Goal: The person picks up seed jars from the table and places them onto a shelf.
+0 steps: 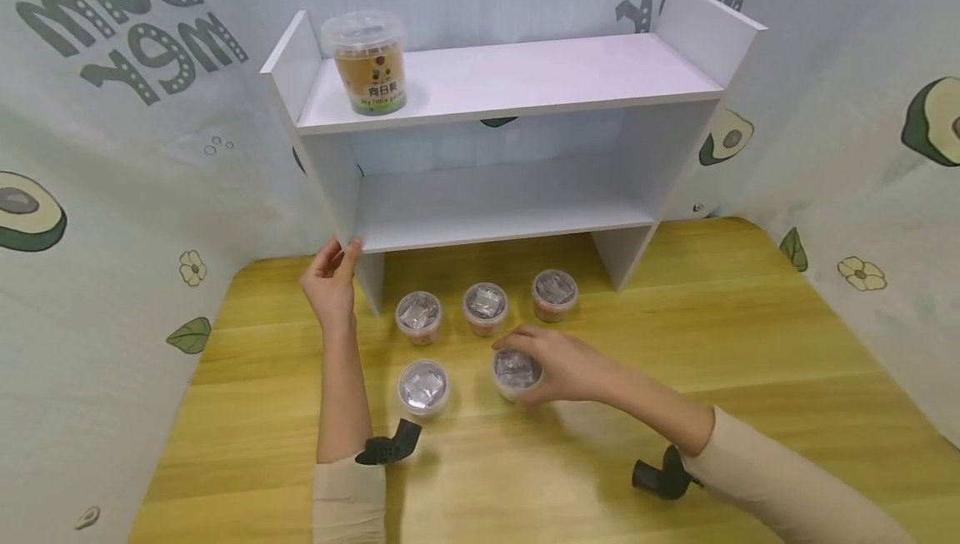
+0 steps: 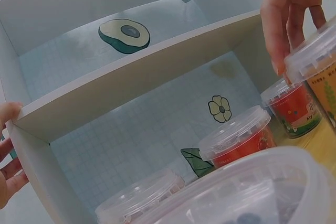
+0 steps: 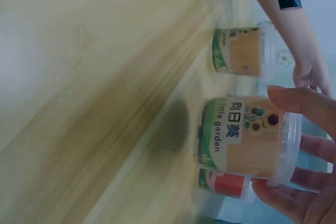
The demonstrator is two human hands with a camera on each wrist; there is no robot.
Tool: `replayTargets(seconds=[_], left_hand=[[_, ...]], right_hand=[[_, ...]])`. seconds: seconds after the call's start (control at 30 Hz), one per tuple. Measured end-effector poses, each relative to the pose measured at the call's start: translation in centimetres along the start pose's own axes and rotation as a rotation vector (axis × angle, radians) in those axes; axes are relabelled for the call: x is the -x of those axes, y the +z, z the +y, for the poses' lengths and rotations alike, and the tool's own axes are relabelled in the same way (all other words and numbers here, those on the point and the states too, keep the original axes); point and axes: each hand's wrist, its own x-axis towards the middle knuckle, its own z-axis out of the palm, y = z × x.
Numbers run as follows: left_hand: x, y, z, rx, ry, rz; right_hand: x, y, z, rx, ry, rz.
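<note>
My right hand (image 1: pixel 566 365) grips a clear-lidded plastic tub (image 3: pixel 247 137) by its lid, thumb on one side and fingers on the other. The tub has an orange and green label with sunflowers. In the right wrist view it appears raised off the table, with a dark shadow beside its base. My left hand (image 1: pixel 330 286) holds the left side panel of a white two-tier shelf (image 1: pixel 510 77), thumb at the front edge by the lower board. Another orange-labelled tub (image 1: pixel 423 387) stands on the table to the left of the held one.
Three red-labelled tubs, at left (image 1: pixel 418 315), middle (image 1: pixel 485 306) and right (image 1: pixel 555 292), stand in a row at the shelf's foot. One orange-labelled tub (image 1: pixel 372 69) sits on the top board at left. Patterned cloth (image 1: pixel 112 194) surrounds the wooden table (image 1: pixel 262 411).
</note>
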Motion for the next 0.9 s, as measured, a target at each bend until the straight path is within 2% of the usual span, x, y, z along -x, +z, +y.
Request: replayTargets(seconds=[0.23, 0.57, 0.73, 0.9], left_hand=[[0.2, 0.1, 0.0, 0.006, -0.009, -0.015], [0.2, -0.2, 0.3, -0.014, -0.016, -0.011], [0.2, -0.2, 0.2, -0.013, -0.005, -0.011], [0.1, -0.2, 0.1, -0.007, 0.007, -0.014]], right_hand=[[0.2, -1.5, 0.4, 0.024, -0.023, -0.028], [-0.1, -4.6, 0.3, 0.049, -0.083, 0.006], [-0.3, -6.2, -0.2, 0.079, -0.068, 0.002], [-0.3, -7.5, -0.7, 0.062, -0.059, -0.003]])
